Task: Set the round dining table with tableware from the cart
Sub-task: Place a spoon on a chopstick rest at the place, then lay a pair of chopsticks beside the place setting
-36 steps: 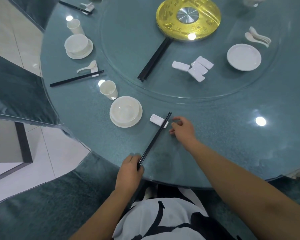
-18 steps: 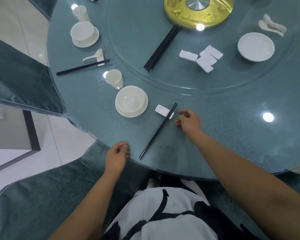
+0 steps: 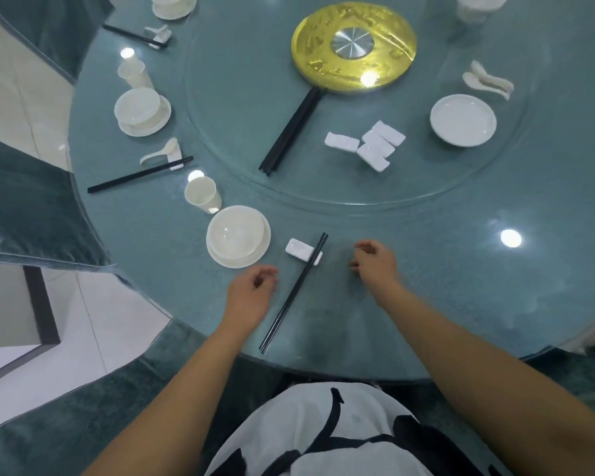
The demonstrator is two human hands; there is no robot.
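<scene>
Chopsticks: we saw a black pair [image 3: 293,293] lying on the round table [image 3: 443,269], its far end propped on a white chopstick rest [image 3: 303,251] and its near end reaching almost to the table's edge in front of us.
Left hand: our left hand [image 3: 251,295] lay just left of the chopsticks, fingers loosely curled, holding nothing and apart from the pair.
Right hand: our right hand [image 3: 375,264] sat to the right of the chopsticks, also loosely curled and empty, well clear of the left hand.
Bowl and plate: a white bowl on a plate [image 3: 238,236] stood just left of the rest, with a white cup [image 3: 202,199] just beyond it.
Next setting: further left we found another bowl and plate [image 3: 142,112], a cup [image 3: 134,74], a white spoon [image 3: 159,151] and a second pair of chopsticks [image 3: 140,174] on its own rest.
Glass turntable: on the raised glass disc [image 3: 241,108] lay a bundle of black chopsticks [image 3: 291,130], a cluster of spare white rests [image 3: 366,144], an empty white plate [image 3: 463,120] and stacked white spoons [image 3: 488,80].
Centre: a gold disc with a silver hub [image 3: 353,46] sat at the middle of the turntable.
Chairs: teal upholstered chairs [image 3: 24,207] stood around the table's left side.
</scene>
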